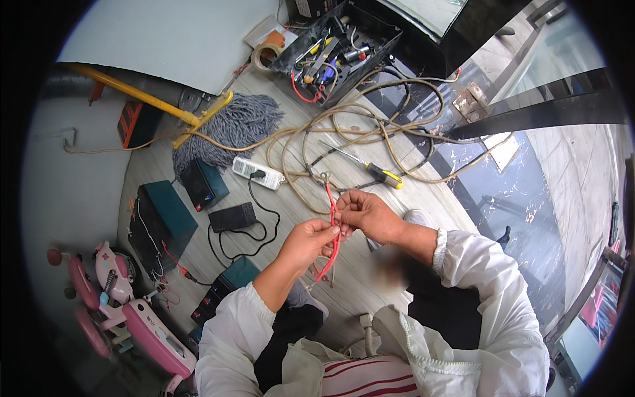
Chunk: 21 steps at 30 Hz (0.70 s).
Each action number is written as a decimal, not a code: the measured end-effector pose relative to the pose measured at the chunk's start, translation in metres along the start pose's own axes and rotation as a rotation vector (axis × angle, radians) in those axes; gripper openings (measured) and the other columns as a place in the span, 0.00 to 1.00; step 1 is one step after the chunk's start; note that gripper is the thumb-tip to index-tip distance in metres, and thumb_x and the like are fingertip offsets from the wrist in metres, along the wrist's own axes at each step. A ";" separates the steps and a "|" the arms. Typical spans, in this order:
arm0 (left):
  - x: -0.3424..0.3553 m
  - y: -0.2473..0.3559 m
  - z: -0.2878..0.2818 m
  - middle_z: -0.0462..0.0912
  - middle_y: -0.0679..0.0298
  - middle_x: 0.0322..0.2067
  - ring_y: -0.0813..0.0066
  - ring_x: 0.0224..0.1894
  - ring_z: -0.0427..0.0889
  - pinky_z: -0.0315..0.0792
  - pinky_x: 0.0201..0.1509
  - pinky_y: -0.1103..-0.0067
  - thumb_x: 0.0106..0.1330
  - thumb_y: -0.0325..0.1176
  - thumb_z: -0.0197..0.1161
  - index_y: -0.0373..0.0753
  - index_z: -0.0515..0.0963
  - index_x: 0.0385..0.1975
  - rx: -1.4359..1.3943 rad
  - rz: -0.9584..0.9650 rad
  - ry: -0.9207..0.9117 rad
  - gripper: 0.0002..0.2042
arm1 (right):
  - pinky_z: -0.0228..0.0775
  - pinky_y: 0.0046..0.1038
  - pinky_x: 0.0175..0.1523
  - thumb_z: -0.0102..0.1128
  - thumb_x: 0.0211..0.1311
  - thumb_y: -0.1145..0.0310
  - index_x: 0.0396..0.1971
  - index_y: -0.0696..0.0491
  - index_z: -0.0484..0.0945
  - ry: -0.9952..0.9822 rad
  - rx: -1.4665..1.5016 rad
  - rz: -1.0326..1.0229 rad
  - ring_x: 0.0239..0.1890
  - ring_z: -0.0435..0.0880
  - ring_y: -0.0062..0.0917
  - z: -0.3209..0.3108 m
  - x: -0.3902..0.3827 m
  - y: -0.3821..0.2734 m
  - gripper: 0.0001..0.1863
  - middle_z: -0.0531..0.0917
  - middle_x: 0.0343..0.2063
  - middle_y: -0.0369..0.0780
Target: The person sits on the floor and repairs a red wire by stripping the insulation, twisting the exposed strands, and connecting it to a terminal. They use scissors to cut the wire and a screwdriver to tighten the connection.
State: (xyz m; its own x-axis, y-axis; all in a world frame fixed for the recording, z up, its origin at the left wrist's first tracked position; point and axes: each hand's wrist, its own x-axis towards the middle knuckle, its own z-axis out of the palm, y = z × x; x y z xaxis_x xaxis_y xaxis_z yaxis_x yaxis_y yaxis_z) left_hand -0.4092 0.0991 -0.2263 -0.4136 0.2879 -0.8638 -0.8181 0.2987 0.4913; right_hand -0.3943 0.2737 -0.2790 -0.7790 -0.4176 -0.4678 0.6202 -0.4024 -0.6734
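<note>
Both my hands pinch a bundle of red wires (333,257) in front of me. My left hand (305,239) is closed on the middle of the bundle, thumb on top. Just above it, my right hand (368,216) grips the same wires, its fingers curled in. A metal ring end (325,176) shows at the top of the wires, and thinner ends hang below my left hand. Right of the wires' upper end, a yellow-and-black screwdriver (385,175) lies on the floor. The exact spot between my fingertips is hidden.
A white power strip (258,173) has a black plug in it, beside a black adapter (232,217). Green-and-black batteries (162,225) stand at left near a pink ride-on toy (155,334). Tangled tan cable (370,126), a grey mop (231,126) and a toolbox (383,30) lie beyond.
</note>
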 end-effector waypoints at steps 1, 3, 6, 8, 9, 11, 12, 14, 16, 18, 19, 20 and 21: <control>0.002 -0.002 -0.002 0.82 0.66 0.31 0.85 0.28 0.75 0.68 0.30 0.86 0.66 0.35 0.58 0.35 0.77 0.35 -0.009 -0.011 -0.027 0.09 | 0.75 0.19 0.30 0.56 0.61 0.75 0.34 0.58 0.72 -0.016 0.004 0.005 0.24 0.79 0.18 0.000 -0.001 -0.001 0.05 0.78 0.26 0.37; 0.005 -0.002 -0.006 0.81 0.65 0.30 0.85 0.26 0.74 0.68 0.29 0.86 0.65 0.35 0.59 0.34 0.77 0.35 -0.006 -0.046 -0.053 0.09 | 0.74 0.19 0.30 0.57 0.60 0.75 0.34 0.58 0.72 -0.043 0.014 0.015 0.24 0.78 0.17 -0.002 -0.001 -0.003 0.05 0.77 0.25 0.36; 0.006 0.002 -0.006 0.80 0.66 0.28 0.86 0.23 0.70 0.67 0.27 0.87 0.64 0.34 0.61 0.34 0.77 0.32 0.007 -0.075 -0.085 0.08 | 0.73 0.19 0.30 0.57 0.60 0.76 0.34 0.58 0.72 -0.059 -0.007 0.053 0.24 0.78 0.17 -0.004 -0.002 -0.009 0.05 0.77 0.25 0.36; 0.010 0.004 -0.007 0.80 0.67 0.27 0.86 0.23 0.70 0.66 0.26 0.87 0.63 0.34 0.62 0.34 0.78 0.31 0.038 -0.069 -0.122 0.08 | 0.71 0.19 0.31 0.56 0.61 0.74 0.34 0.58 0.73 -0.090 -0.003 0.067 0.26 0.77 0.17 -0.007 -0.002 -0.010 0.04 0.77 0.26 0.34; 0.011 0.006 -0.006 0.80 0.67 0.28 0.87 0.22 0.70 0.66 0.26 0.88 0.63 0.34 0.62 0.35 0.78 0.30 0.040 -0.054 -0.120 0.08 | 0.70 0.19 0.31 0.55 0.61 0.74 0.34 0.57 0.73 -0.099 -0.018 0.073 0.26 0.76 0.16 -0.010 -0.001 -0.012 0.04 0.76 0.26 0.34; 0.017 0.002 -0.006 0.79 0.68 0.27 0.87 0.21 0.69 0.64 0.23 0.88 0.63 0.36 0.62 0.36 0.78 0.31 0.034 -0.022 -0.129 0.08 | 0.68 0.19 0.32 0.54 0.63 0.73 0.35 0.57 0.74 -0.103 -0.035 0.091 0.27 0.74 0.16 -0.011 0.001 -0.013 0.04 0.76 0.26 0.33; 0.021 0.000 -0.007 0.79 0.68 0.27 0.88 0.21 0.69 0.63 0.21 0.88 0.63 0.36 0.61 0.37 0.78 0.32 0.031 -0.006 -0.134 0.09 | 0.69 0.19 0.32 0.54 0.63 0.73 0.35 0.57 0.74 -0.091 -0.048 0.078 0.27 0.74 0.15 -0.013 0.003 -0.013 0.05 0.77 0.26 0.33; 0.030 -0.003 -0.005 0.80 0.66 0.29 0.87 0.20 0.70 0.65 0.22 0.87 0.65 0.34 0.59 0.35 0.78 0.35 -0.010 0.032 -0.155 0.09 | 0.69 0.19 0.32 0.53 0.63 0.73 0.37 0.58 0.75 -0.072 -0.076 0.054 0.27 0.74 0.15 -0.018 0.007 -0.013 0.06 0.77 0.26 0.33; 0.035 -0.002 -0.002 0.80 0.65 0.30 0.86 0.20 0.70 0.67 0.24 0.87 0.66 0.33 0.57 0.33 0.77 0.39 -0.039 0.045 -0.181 0.10 | 0.69 0.19 0.32 0.53 0.64 0.73 0.38 0.58 0.75 -0.010 -0.138 0.019 0.27 0.75 0.14 -0.022 0.009 -0.016 0.07 0.77 0.26 0.33; 0.038 0.002 0.001 0.79 0.63 0.30 0.86 0.20 0.70 0.68 0.25 0.87 0.68 0.32 0.54 0.31 0.76 0.43 -0.058 0.032 -0.211 0.11 | 0.70 0.19 0.32 0.52 0.64 0.72 0.40 0.58 0.75 0.019 -0.178 0.001 0.27 0.75 0.14 -0.026 0.012 -0.019 0.08 0.78 0.26 0.33; 0.041 0.004 0.001 0.79 0.63 0.30 0.86 0.20 0.70 0.68 0.25 0.87 0.68 0.32 0.53 0.31 0.76 0.44 -0.049 0.017 -0.220 0.12 | 0.70 0.19 0.33 0.52 0.64 0.72 0.41 0.58 0.75 0.017 -0.186 0.000 0.27 0.75 0.14 -0.028 0.014 -0.019 0.08 0.78 0.26 0.33; 0.043 0.005 0.001 0.79 0.63 0.30 0.86 0.20 0.70 0.68 0.25 0.87 0.68 0.32 0.53 0.31 0.76 0.44 -0.042 0.001 -0.228 0.12 | 0.70 0.19 0.33 0.52 0.65 0.72 0.41 0.58 0.75 0.015 -0.194 -0.001 0.27 0.75 0.14 -0.030 0.017 -0.019 0.09 0.78 0.26 0.33; 0.045 0.005 0.000 0.79 0.63 0.30 0.86 0.20 0.70 0.67 0.25 0.87 0.69 0.32 0.52 0.31 0.75 0.45 -0.035 -0.015 -0.235 0.12 | 0.70 0.19 0.33 0.52 0.65 0.71 0.42 0.58 0.74 0.001 -0.183 0.009 0.27 0.75 0.14 -0.031 0.019 -0.020 0.09 0.78 0.26 0.33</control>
State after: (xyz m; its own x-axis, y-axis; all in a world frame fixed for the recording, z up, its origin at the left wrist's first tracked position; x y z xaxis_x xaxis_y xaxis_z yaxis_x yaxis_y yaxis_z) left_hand -0.4322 0.1141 -0.2626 -0.3004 0.4889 -0.8190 -0.8386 0.2737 0.4710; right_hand -0.4241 0.2994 -0.2924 -0.7734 -0.4200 -0.4749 0.6001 -0.2433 -0.7620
